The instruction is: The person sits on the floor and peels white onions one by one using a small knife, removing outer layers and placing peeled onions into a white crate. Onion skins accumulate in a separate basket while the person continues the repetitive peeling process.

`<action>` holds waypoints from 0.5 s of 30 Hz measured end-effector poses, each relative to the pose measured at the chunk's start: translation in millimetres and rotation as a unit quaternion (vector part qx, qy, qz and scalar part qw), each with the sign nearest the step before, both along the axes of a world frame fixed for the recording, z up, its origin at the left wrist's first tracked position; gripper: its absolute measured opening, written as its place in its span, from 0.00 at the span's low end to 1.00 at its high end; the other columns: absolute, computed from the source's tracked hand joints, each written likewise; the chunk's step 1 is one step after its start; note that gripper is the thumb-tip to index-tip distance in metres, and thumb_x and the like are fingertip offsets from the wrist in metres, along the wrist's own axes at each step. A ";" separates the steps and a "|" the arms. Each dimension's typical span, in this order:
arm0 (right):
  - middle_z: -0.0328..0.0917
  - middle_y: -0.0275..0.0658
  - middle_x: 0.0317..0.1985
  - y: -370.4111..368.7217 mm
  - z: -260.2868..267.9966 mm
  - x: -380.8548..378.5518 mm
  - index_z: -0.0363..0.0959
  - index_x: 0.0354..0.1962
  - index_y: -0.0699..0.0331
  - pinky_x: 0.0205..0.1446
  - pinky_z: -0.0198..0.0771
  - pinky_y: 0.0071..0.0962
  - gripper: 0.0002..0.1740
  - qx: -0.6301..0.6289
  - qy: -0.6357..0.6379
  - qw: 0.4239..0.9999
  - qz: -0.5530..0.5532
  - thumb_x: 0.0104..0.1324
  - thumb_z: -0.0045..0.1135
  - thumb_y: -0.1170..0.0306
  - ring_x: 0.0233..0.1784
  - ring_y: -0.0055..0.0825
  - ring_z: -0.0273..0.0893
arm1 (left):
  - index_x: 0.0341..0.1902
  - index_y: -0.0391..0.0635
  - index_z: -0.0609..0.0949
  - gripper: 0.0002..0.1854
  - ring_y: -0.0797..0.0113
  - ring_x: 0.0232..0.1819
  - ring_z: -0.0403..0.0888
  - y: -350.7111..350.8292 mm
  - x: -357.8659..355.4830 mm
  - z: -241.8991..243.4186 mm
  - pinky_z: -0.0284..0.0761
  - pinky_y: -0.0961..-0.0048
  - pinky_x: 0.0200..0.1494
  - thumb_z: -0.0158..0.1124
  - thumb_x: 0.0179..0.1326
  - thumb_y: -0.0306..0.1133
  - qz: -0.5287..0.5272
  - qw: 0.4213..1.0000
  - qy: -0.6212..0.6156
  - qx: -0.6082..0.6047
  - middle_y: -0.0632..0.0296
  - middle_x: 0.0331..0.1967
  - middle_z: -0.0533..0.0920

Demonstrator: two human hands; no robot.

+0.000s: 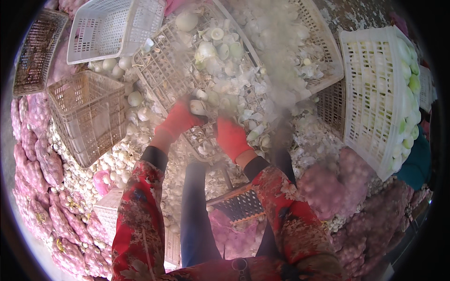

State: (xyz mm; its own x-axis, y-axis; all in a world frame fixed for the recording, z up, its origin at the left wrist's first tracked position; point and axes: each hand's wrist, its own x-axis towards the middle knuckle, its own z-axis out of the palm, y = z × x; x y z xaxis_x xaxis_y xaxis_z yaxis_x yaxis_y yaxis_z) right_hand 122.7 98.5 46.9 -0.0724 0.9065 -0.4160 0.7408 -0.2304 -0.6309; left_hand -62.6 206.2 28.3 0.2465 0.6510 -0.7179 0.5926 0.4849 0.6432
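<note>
Both hands wear red gloves with dark fingertips over a crate tray of onions and loose skins. My left hand [181, 117] is closed around a pale onion [198, 107] above the tray's left part. Just to its right, my right hand [231, 135] is at the near edge of the skins, its fingers partly hidden; whether it holds anything cannot be told. The tilted plastic lattice crate [158, 84] lies beneath both hands. Peeled onions [205, 51] and white skins lie on it. Part of the lens view is hazy.
An empty brown crate [88, 116] and a white crate [102, 31] stand on the left. A white crate full of peeled onions [369, 98] stands right. Pink mesh sacks of onions [38, 158] line the left side; more sacks [334, 186] lie right. Onions and skins cover the floor.
</note>
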 end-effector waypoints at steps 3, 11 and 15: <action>0.82 0.56 0.35 -3.3 -9.8 -12.4 0.73 0.46 0.66 0.43 0.77 0.48 0.16 -0.019 0.056 0.997 -0.057 0.69 0.55 0.62 0.40 0.54 0.83 | 0.67 0.36 0.68 0.54 0.67 0.54 0.81 3.2 1.5 4.8 0.80 0.67 0.57 0.89 0.33 0.29 -0.068 0.996 0.053 0.012 0.56 0.53 0.81; 0.71 0.33 0.20 -8.7 -17.0 -17.8 0.76 0.41 0.62 0.15 0.59 0.31 0.16 -0.345 0.616 0.634 -0.316 0.74 0.54 0.57 0.13 0.24 0.66 | 0.67 0.37 0.68 0.53 0.67 0.55 0.80 -1.4 -16.1 -6.6 0.80 0.68 0.57 0.89 0.34 0.30 -0.073 0.996 0.003 0.043 0.56 0.54 0.81; 0.85 0.44 0.37 -20.3 43.3 2.0 0.76 0.51 0.69 0.48 0.75 0.35 0.23 -0.195 0.343 0.865 -0.311 0.68 0.64 0.58 0.43 0.37 0.83 | 0.66 0.36 0.68 0.56 0.59 0.52 0.80 -32.6 -16.1 11.1 0.80 0.62 0.55 0.88 0.30 0.42 -0.144 0.973 0.043 0.176 0.52 0.51 0.80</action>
State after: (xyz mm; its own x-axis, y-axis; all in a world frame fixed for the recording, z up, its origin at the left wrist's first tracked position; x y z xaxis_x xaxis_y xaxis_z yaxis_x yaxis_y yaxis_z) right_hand 124.7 78.2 90.2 0.0290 0.6594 -0.7513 -0.1205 -0.7438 -0.6575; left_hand -78.7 173.6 39.4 0.4031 0.7732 -0.4895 0.7302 0.0506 0.6813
